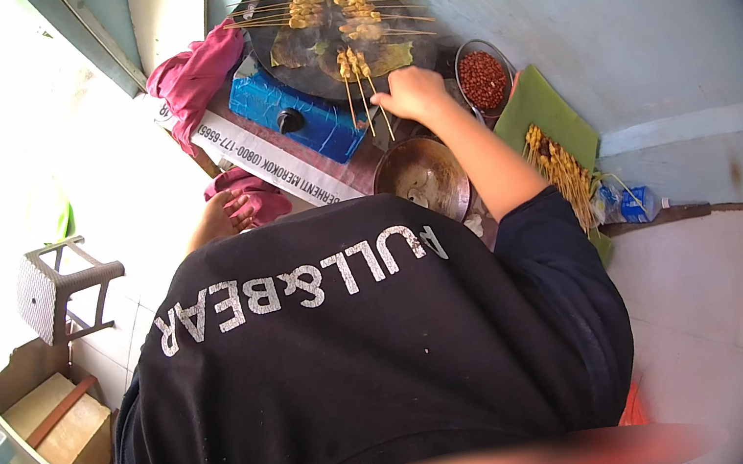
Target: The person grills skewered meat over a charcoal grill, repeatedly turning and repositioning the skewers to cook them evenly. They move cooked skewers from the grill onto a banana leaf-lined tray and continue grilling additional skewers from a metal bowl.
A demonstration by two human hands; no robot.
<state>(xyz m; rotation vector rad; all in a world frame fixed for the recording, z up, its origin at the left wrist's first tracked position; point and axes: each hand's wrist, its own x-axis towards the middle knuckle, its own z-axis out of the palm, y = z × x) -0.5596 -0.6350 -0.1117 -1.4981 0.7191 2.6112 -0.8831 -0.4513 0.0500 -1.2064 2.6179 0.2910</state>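
Note:
My right hand (418,93) is at the front edge of a round black griddle (309,86), its fingertips pinching the stick of a satay skewer (382,111). Two more skewers lie beside that one, meat ends on a browned leaf (397,57). Farther back, several meat skewers (307,5) rest in a left row with sticks pointing left. A second row (355,4) has its sticks pointing right. Thin smoke rises between them. My left hand (230,212) hangs lower left, fingers apart and holding nothing, beside a pink cloth (263,188).
The griddle sits over a blue stove (303,121) with a black knob (290,120). A metal wok (428,173), a bowl of reddish peanuts (482,80), a green leaf (548,115) with piled skewers (559,173) and a plastic bottle (639,205) stand right. A stool (64,286) stands left.

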